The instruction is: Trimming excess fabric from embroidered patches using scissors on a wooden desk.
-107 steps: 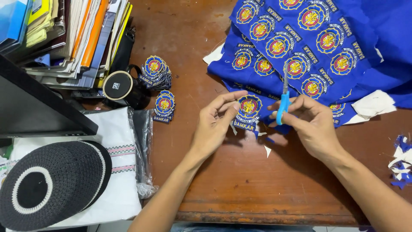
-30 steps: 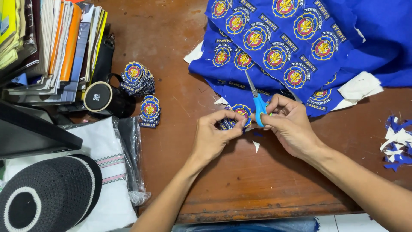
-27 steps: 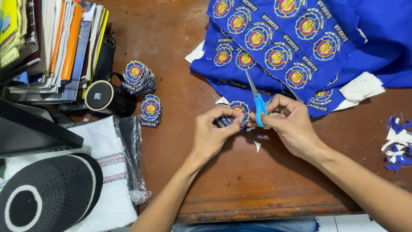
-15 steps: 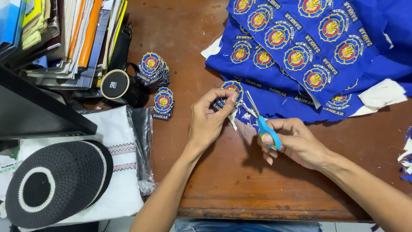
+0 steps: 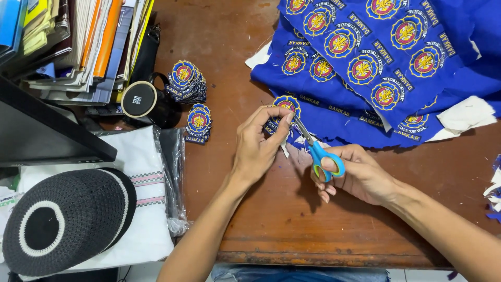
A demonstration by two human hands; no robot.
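**Head view: blades meet patch from lower right**

Head camera shows the left hand [image 5: 257, 151] pinching a round blue embroidered patch [image 5: 284, 106] above the brown wooden table [image 5: 292, 230]. The right hand [image 5: 355, 175] grips blue-handled scissors [image 5: 315, 149], their long axis slanting up-left, tips touching the patch.

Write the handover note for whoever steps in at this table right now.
Left hand: pinches a round embroidered patch.
Right hand: holds blue-handled scissors, blades at the patch's edge.
Things: blue cloth of uncut patches at the table's far right; two stacks of cut patches by the black mug.
Done: those stacks are cut out.
Left: the held patch's trimming; many patches on the cloth uncut.
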